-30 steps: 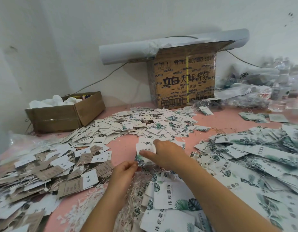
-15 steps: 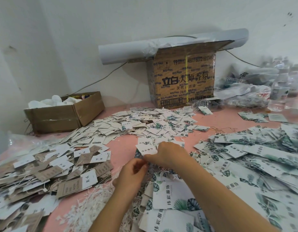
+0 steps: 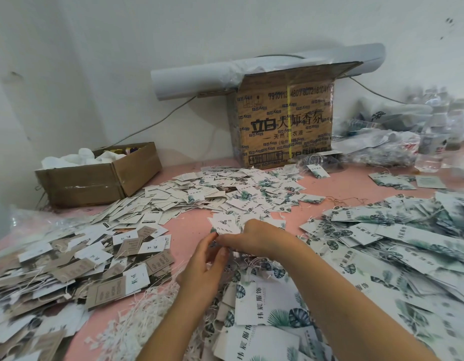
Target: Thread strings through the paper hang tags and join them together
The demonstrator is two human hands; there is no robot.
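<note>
My right hand (image 3: 254, 237) grips a small stack of white hang tags (image 3: 224, 225) with green leaf print, held above the pink table (image 3: 189, 225). My left hand (image 3: 203, 267) is just below and left of it, fingertips pinched at the lower edge of the stack; whether a string is between them is too small to see. A heap of white strings (image 3: 137, 319) lies under my left forearm. Large leaf-print tags (image 3: 262, 306) lie beneath both arms.
Brown and white tags (image 3: 69, 261) cover the left side. Small white tags (image 3: 199, 194) spread across the middle, and strung leaf tags (image 3: 408, 243) pile up on the right. An open low carton (image 3: 100, 181) stands at back left, a tall printed carton (image 3: 285, 126) at the back wall.
My left hand has risen toward my right hand and now meets it at the tag stack. My right hand has stayed almost in place with the tags.
</note>
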